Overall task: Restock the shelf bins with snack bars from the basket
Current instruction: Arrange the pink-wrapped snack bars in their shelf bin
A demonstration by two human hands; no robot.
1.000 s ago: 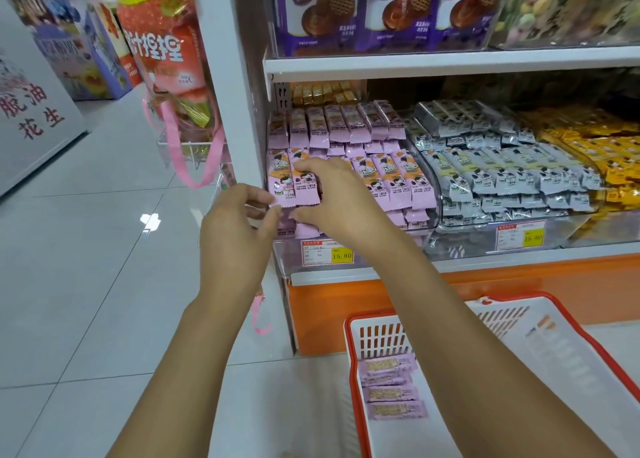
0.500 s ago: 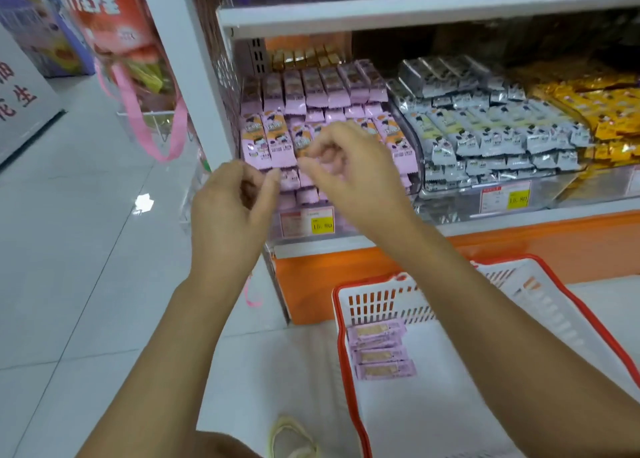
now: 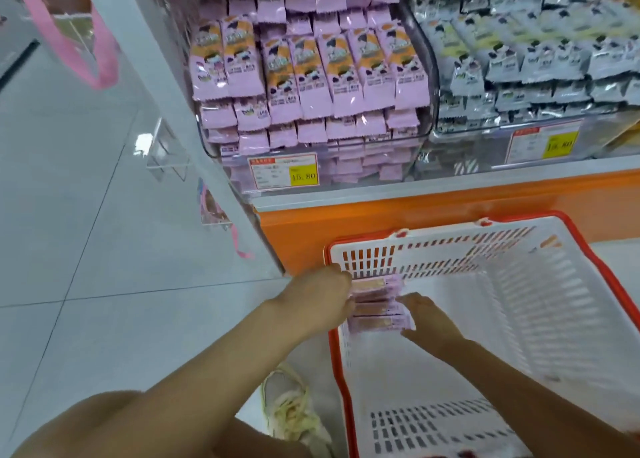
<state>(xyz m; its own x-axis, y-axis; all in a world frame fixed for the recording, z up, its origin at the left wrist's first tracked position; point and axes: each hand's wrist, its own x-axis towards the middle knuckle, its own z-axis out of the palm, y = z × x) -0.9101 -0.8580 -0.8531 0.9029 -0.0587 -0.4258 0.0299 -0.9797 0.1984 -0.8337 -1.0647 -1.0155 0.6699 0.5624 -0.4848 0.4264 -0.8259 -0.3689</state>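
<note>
A white basket with a red rim [image 3: 571,284] stands on the floor in front of the shelf. In its near-left corner lies a small stack of pink snack bars [image 3: 377,310]. My left hand [image 3: 318,300] touches the stack's left end from over the rim. My right hand [image 3: 427,317] touches its right end inside the basket. The bars lie pressed between both hands. Above, a clear shelf bin [image 3: 424,42] holds rows of pink snack bars [image 3: 311,73].
A neighbouring bin of grey-wrapped bars [image 3: 519,59] sits to the right. Price tags [image 3: 283,171] hang on the bin fronts above an orange shelf base [image 3: 381,215]. A white shelf post [image 3: 152,77], a pink ribbon [image 3: 69,42] and my shoe [image 3: 291,412] are at the left.
Both hands left the pink bin and dropped down to the basket, closing on the stack of bars. The view tilted downward.
</note>
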